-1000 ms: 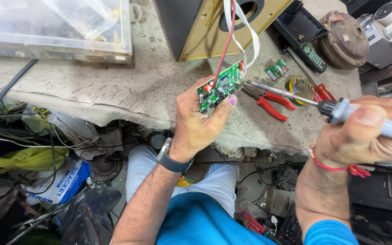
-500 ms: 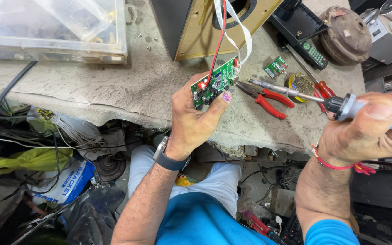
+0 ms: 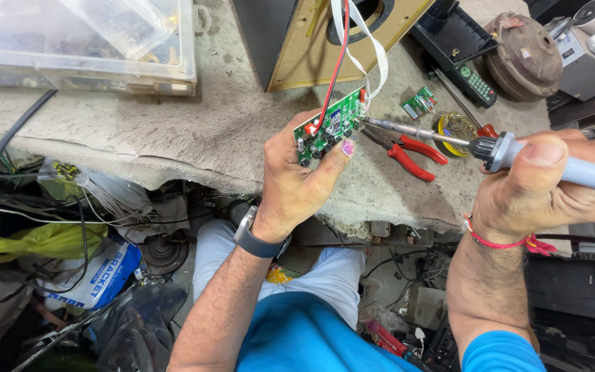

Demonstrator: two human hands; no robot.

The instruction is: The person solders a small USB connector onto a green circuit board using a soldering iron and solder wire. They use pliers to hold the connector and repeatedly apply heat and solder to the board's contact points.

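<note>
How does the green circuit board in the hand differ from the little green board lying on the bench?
The held circuit board is larger, gripped by the left hand, with wires attached. The small board lies loose on the bench, no wires visible. Both are green.

a small green circuit board [image 3: 330, 126] is tilted up above the table edge, its component side showing dark knobs and small parts. a red wire and a white flat ribbon run from its upper end. a soldering iron [image 3: 511, 155], grey-blue handle with a dark collar, lies nearly level, its metal tip touching the board's right edge.
</note>
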